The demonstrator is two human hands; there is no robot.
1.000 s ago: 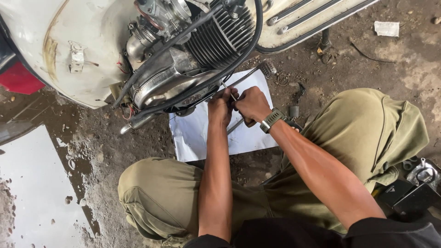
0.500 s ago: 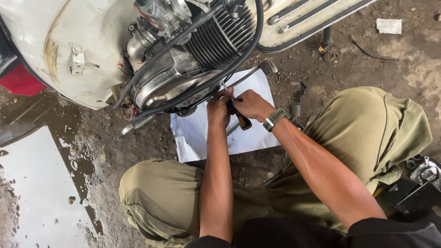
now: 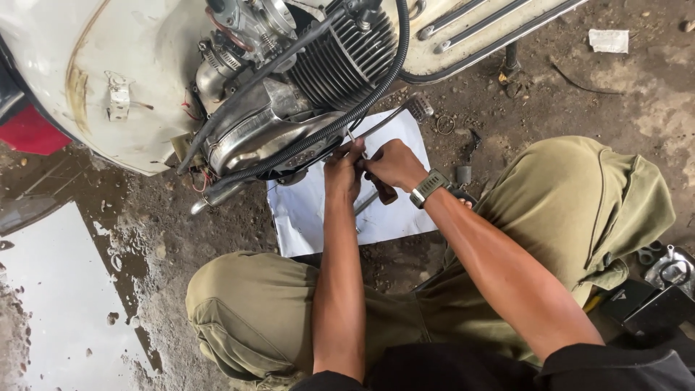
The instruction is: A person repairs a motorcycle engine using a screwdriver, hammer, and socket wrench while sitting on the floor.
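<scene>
Gripping hands (image 3: 369, 168) over white rectangular sheet (image 3: 311, 213)

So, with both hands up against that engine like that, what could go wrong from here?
The right hand grips a brown-handled tool whose thin shaft meets the shiny metal engine cover right beside the left hand; a slip might jab those fingers. The black ribbed hose crosses just above and could get snagged. Anything small that drops past the white paper sheet may vanish in the wet, gritty ground.
</scene>
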